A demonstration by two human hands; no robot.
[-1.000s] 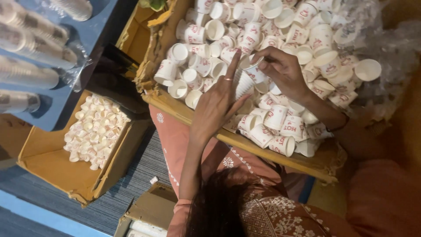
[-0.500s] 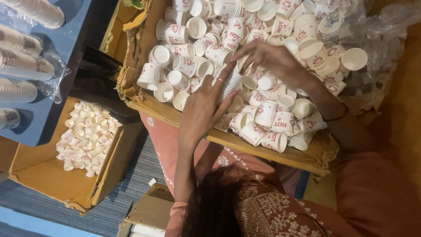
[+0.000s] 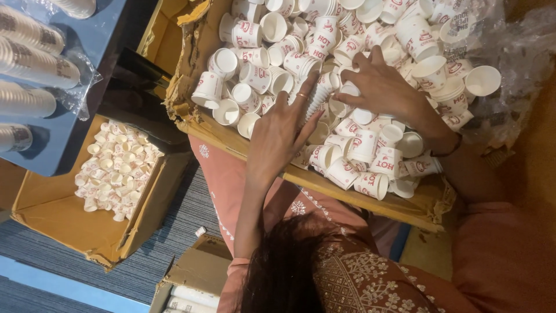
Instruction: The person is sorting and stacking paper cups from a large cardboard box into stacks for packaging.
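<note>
A packing or sorting room for disposable goods is shown, not a home. A torn carton [image 3: 191, 75] is heaped with loose paper cups [image 3: 272, 52], a second carton [image 3: 63, 226] on the carpeted floor [image 3: 168, 255] is stacked with smaller cups [image 3: 116, 168], and bagged cup sleeves [image 3: 35, 64] are laid on a blue surface [image 3: 104, 75].
</note>
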